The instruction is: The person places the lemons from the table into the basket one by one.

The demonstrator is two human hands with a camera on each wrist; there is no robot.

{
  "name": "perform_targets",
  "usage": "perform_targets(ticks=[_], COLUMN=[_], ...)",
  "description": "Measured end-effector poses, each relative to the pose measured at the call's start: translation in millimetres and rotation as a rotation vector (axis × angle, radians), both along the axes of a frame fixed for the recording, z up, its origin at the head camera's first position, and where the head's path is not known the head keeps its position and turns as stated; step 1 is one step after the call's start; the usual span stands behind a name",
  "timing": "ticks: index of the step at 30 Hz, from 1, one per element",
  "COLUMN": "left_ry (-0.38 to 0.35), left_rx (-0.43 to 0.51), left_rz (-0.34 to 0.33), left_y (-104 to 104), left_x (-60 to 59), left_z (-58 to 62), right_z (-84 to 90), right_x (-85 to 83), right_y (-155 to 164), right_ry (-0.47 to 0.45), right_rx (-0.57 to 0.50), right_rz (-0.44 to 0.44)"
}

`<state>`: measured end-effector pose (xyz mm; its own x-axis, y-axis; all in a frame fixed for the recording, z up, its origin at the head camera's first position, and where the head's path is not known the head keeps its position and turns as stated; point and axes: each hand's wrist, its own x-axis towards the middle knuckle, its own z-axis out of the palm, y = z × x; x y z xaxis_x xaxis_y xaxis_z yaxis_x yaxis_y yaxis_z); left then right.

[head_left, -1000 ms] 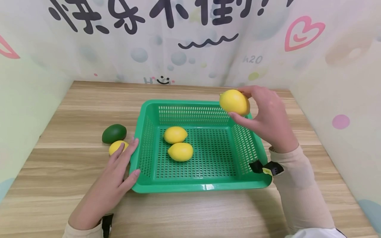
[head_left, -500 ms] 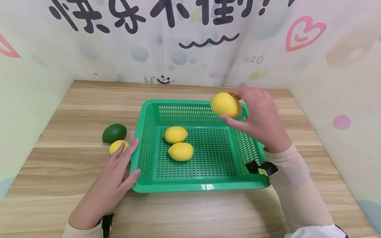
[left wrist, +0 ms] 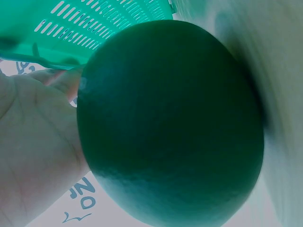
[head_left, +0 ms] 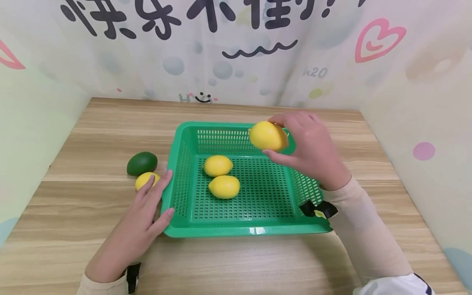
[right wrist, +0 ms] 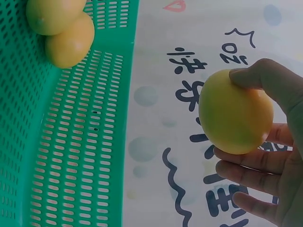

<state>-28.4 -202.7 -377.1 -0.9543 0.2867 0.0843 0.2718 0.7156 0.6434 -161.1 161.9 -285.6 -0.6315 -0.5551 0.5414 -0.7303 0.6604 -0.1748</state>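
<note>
Fingers [head_left: 284, 155] of right hand [head_left: 313, 149] wrapped round lemon [head_left: 268, 135], held above basket [head_left: 254, 231] far corner. Lower gently beside two lemons [head_left: 221, 176]; left hand [head_left: 141, 223], flat, steadying rim.

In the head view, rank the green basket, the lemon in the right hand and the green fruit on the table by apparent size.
1. green basket, largest by far.
2. held lemon in the right hand, though it is raised nearer the camera.
3. green fruit, slightly smaller-looking; close enough to be unsure.
</note>
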Motion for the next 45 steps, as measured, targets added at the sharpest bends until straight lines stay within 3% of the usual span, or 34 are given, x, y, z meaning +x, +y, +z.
perform_targets(ticks=[29,45], left_ry=[-0.002,-0.009], left_rx=[0.003,-0.001], left_rz=[0.001,-0.001], left_y=[1,0], left_x=[-0.7,-1.0], left_z=[-0.5,0.1], right_z=[-10.7,-11.7], right_x=[7.1,11.5], right_y=[-29,-35], right_ry=[0.053,-0.001], right_rx=[0.055,0.073], right_rz=[0.142,0.165])
